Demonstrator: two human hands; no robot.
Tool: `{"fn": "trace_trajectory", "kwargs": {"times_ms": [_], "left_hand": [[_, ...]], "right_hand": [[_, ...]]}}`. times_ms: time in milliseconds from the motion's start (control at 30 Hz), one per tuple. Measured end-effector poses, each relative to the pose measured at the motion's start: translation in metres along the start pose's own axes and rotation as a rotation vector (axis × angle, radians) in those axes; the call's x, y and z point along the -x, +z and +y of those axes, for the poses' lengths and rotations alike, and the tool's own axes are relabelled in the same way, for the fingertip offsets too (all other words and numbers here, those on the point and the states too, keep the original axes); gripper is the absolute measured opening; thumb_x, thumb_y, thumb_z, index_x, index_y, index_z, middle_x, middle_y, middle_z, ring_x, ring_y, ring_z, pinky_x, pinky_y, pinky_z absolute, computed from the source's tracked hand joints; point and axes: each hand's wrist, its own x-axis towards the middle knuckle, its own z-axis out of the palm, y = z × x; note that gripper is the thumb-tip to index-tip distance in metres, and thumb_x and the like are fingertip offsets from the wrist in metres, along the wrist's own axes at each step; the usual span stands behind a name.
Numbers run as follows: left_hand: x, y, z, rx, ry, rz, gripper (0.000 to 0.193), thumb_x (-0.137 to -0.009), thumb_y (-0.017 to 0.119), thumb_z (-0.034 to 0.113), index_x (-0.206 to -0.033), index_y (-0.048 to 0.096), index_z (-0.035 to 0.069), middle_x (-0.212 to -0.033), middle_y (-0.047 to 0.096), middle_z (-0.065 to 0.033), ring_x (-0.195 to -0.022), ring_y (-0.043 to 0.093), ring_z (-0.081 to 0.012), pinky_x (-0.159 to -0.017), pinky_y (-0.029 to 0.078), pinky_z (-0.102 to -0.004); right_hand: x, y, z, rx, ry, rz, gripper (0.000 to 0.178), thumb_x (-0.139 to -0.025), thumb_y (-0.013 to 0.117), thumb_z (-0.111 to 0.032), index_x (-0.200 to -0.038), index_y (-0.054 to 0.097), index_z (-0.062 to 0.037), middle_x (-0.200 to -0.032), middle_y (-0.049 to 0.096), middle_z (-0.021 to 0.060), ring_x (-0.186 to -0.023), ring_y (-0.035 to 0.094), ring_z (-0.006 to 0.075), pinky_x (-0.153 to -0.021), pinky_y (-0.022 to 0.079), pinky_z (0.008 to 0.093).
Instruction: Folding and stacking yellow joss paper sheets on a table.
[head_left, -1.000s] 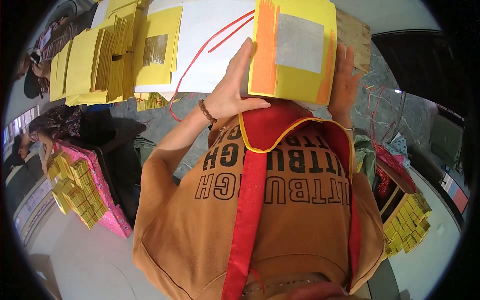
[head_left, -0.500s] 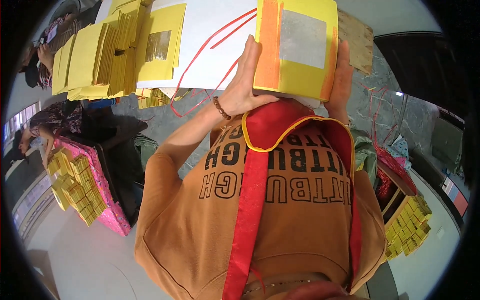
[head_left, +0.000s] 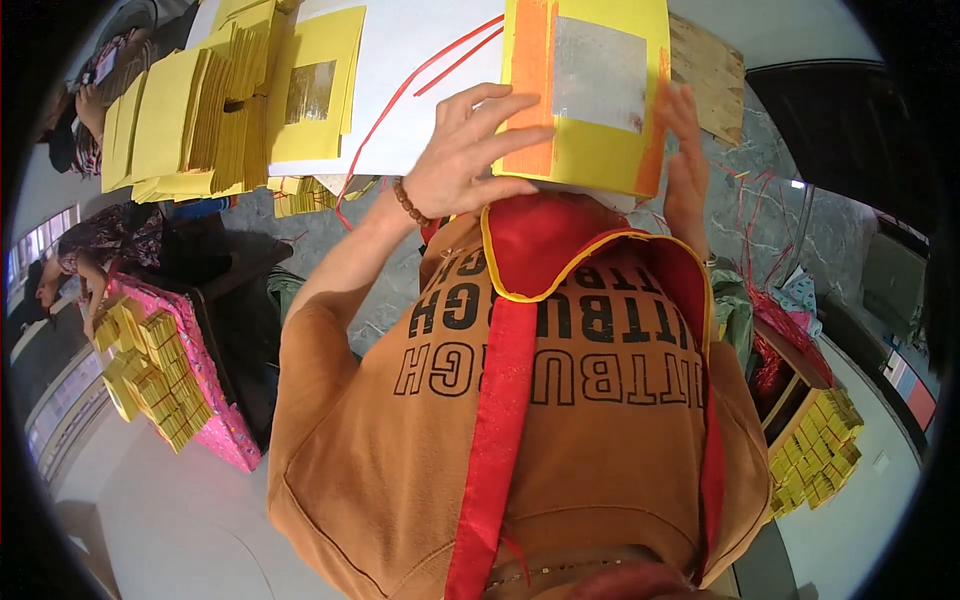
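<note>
My left hand (head_left: 470, 150) presses on the left side of a thick stack of yellow paper (head_left: 590, 140); its top sheet has a silver foil square and orange edge strips. The fingers lie flat over the orange strip. Against the stack's right edge stands my right hand (head_left: 687, 170), fingers straight and upright. The stack rests at the near edge of a white table (head_left: 420, 40). A beaded bracelet circles my left wrist. A red cloth with yellow trim (head_left: 560, 260) hangs down my brown shirt just below the stack.
Further piles of yellow sheets (head_left: 200, 110) lie on the table's left part, with a red string (head_left: 400, 95) across the white top. A pink box of bundled yellow paper (head_left: 170, 380) stands at lower left, another crate of bundles (head_left: 815, 450) at right. A person (head_left: 70, 270) sits far left.
My left hand's fingers have slid further right over the stack's orange strip. The stack and my right hand stay about where they were.
</note>
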Motion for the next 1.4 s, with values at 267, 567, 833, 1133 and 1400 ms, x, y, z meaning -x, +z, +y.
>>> {"fn": "trace_trajectory", "kwargs": {"times_ms": [267, 567, 833, 1133, 1400], "left_hand": [[-0.024, -0.033, -0.001, -0.068, 0.175, -0.253, 0.032, -0.076, 0.067, 0.025, -0.103, 0.063, 0.009, -0.111, 0.055, -0.0075, -0.100, 0.051, -0.0254, -0.082, 0.043, -0.0358], [-0.045, -0.040, -0.011, 0.322, 0.031, -0.379, 0.015, -0.084, 0.057, 0.014, -0.086, 0.061, 0.000, -0.082, 0.059, -0.0116, -0.076, 0.057, -0.0297, -0.069, 0.046, -0.0359], [-0.062, -0.049, -0.022, 0.476, -0.215, -0.596, 0.016, -0.086, 0.059, 0.016, -0.087, 0.062, 0.000, -0.070, 0.060, -0.0077, -0.065, 0.056, -0.0162, -0.061, 0.045, -0.0285], [-0.068, -0.049, -0.028, 0.581, -0.354, -0.648, 0.013, -0.082, 0.060, 0.011, -0.082, 0.065, -0.001, -0.066, 0.060, -0.0019, -0.060, 0.054, -0.0071, -0.058, 0.045, -0.0227], [-0.072, -0.048, -0.029, 0.660, -0.401, -0.678, 0.012, -0.080, 0.060, 0.010, -0.081, 0.066, -0.001, -0.065, 0.059, 0.0003, -0.059, 0.052, -0.0048, -0.056, 0.043, -0.0214]], "right_hand": [[-0.005, -0.002, -0.004, 0.212, 0.058, -0.226, 0.024, -0.083, 0.054, -0.024, -0.099, 0.066, -0.0104, -0.121, 0.057, 0.0055, -0.133, 0.027, 0.0298, -0.108, 0.020, 0.0418], [-0.009, -0.003, 0.004, 0.051, 0.101, -0.190, 0.052, -0.096, 0.028, -0.040, -0.093, 0.065, -0.0054, -0.116, 0.060, 0.0084, -0.128, 0.029, 0.0248, -0.107, 0.017, 0.0372], [-0.012, -0.005, 0.004, 0.062, 0.127, -0.206, 0.061, -0.095, 0.020, -0.046, -0.090, 0.065, -0.0052, -0.115, 0.060, 0.0105, -0.128, 0.029, 0.0239, -0.107, 0.016, 0.0375], [-0.012, -0.006, 0.012, 0.027, 0.118, -0.189, 0.060, -0.094, 0.024, -0.048, -0.089, 0.065, -0.0048, -0.112, 0.061, 0.0093, -0.125, 0.031, 0.0229, -0.106, 0.017, 0.0365], [-0.012, -0.007, 0.015, 0.062, 0.112, -0.200, 0.061, -0.094, 0.021, -0.049, -0.089, 0.064, -0.0066, -0.113, 0.061, 0.0088, -0.125, 0.031, 0.0231, -0.106, 0.016, 0.0371]]}}
